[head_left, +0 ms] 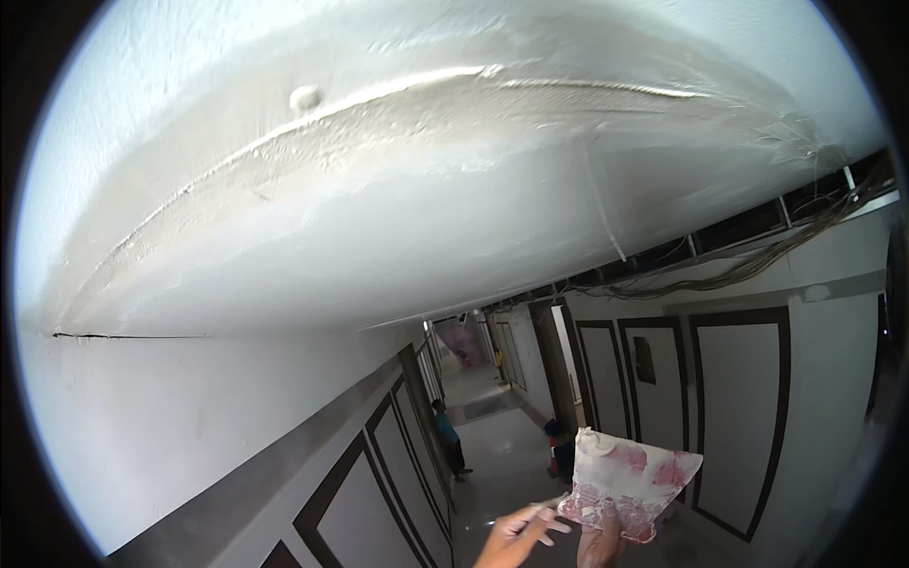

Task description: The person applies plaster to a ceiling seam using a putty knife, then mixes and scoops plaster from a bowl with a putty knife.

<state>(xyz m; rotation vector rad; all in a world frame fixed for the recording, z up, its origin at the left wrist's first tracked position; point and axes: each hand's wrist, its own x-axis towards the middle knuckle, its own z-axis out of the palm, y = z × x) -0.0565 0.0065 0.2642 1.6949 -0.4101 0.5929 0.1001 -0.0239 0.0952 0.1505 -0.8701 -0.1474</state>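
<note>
Low in the head view, my right hand [603, 544] grips a flat, roughly four-sided board [632, 476] by its lower edge. The board is smeared white and pinkish red, and a lump of white putty-like paste [595, 441] sits at its upper left corner. Just left of it is my left hand [519, 537], its fingers bent toward the board's lower left corner. Something thin and pale shows at those fingers, too small to name. Overhead, a large white ceiling panel [398, 246] carries a beige, wet-looking band of plaster [275, 156] with a raised ridge.
A bundle of cables [729, 276] runs along an open ceiling gap at right. Dark-framed wall panels [743, 407] line both sides of the corridor. One person [447, 437] stands by the left wall, another [559, 450] just beyond the board. The shiny floor [502, 450] lies well below.
</note>
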